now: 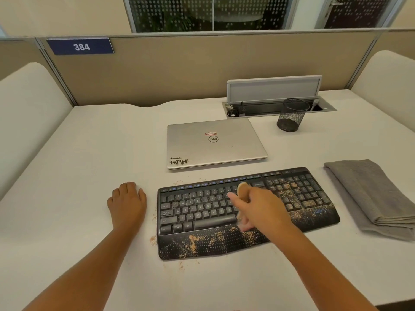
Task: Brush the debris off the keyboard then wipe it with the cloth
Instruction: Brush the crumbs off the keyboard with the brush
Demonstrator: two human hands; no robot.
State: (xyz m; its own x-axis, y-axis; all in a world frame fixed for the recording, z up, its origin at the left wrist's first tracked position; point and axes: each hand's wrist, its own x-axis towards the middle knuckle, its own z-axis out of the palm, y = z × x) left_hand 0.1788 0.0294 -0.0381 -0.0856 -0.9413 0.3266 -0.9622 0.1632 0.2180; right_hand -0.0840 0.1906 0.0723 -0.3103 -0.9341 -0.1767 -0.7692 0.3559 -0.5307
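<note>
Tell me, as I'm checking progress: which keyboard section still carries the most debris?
The number pad at the keyboard's right end; the letter keys look brushed clean.

I see a pale desk [89, 153] carrying everything. A black keyboard [202, 212] lies near its front edge, with tan debris [153, 240] scattered on the desktop around its left corner. Behind it sits a closed silver laptop [215, 143]. A folded grey cloth [368, 196] lies to the right, and a black mesh pen cup [292, 115] stands farther back. My left hand [126, 199] rests flat on the desktop.
</note>
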